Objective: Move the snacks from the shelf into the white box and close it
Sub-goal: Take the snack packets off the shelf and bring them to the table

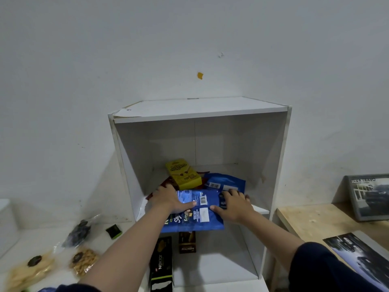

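Note:
A white shelf unit (200, 114) stands against the wall. On its upper board lie a large blue snack bag (195, 218), a second blue bag (227, 182) behind it, a yellow snack box (183, 172) and a red-brown packet (168, 183) partly hidden. My left hand (170, 199) grips the large blue bag's left side, thumb on top. My right hand (233, 205) holds its right side, fingers reaching onto the second bag. The bag hangs over the board's front edge. On the lower board lie two dark Nextar boxes (162, 260), (187, 242). No white box is in view.
Left of the shelf, a white surface holds clear bags of snacks (84, 262), (29, 268), a dark-filled clear bag (79, 231) and a small black-green sachet (113, 230). To the right stands a wooden table (311, 220) with a framed picture (370, 197) and a printed sheet (357, 256).

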The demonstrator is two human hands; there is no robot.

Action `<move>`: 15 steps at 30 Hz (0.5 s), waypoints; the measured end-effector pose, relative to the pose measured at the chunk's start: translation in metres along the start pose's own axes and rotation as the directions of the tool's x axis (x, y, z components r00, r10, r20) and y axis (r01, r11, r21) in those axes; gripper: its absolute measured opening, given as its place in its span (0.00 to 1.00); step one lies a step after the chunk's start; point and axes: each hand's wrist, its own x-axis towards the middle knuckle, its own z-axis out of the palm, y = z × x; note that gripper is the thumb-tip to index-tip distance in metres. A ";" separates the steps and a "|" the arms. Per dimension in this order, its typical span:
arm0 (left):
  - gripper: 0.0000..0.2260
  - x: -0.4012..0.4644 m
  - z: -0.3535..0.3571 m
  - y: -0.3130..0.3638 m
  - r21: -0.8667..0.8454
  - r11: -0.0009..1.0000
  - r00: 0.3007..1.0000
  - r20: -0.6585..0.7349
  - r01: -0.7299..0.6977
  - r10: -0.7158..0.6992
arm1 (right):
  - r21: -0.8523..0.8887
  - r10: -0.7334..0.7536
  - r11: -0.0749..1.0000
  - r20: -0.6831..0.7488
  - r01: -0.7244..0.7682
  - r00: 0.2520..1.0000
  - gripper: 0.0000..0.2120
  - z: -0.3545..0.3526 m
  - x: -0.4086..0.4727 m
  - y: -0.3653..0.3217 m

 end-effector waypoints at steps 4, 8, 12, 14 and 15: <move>0.53 0.002 -0.011 -0.001 0.014 1.000 0.999 -0.026 -0.028 0.028 | 0.017 0.087 0.996 0.030 -0.088 0.996 0.42 -0.002 0.004 -0.002; 0.47 0.009 -0.015 -0.001 -0.021 1.000 1.000 -0.020 0.012 -0.013 | 0.128 0.160 0.978 0.055 -0.166 0.986 0.42 -0.005 0.010 -0.008; 0.51 0.016 -0.016 0.005 -0.055 0.996 0.998 0.003 0.066 -0.066 | 0.144 0.133 0.979 0.074 -0.142 0.988 0.53 -0.004 0.007 -0.011; 0.51 0.013 -0.024 0.010 0.023 0.996 0.995 0.053 0.083 -0.085 | 0.123 0.134 0.983 0.042 -0.138 0.990 0.54 -0.001 0.006 -0.012; 0.50 0.016 -0.027 0.013 0.018 0.996 0.992 0.090 0.092 -0.093 | 0.121 0.132 0.984 0.022 -0.134 0.991 0.54 0.002 0.006 -0.011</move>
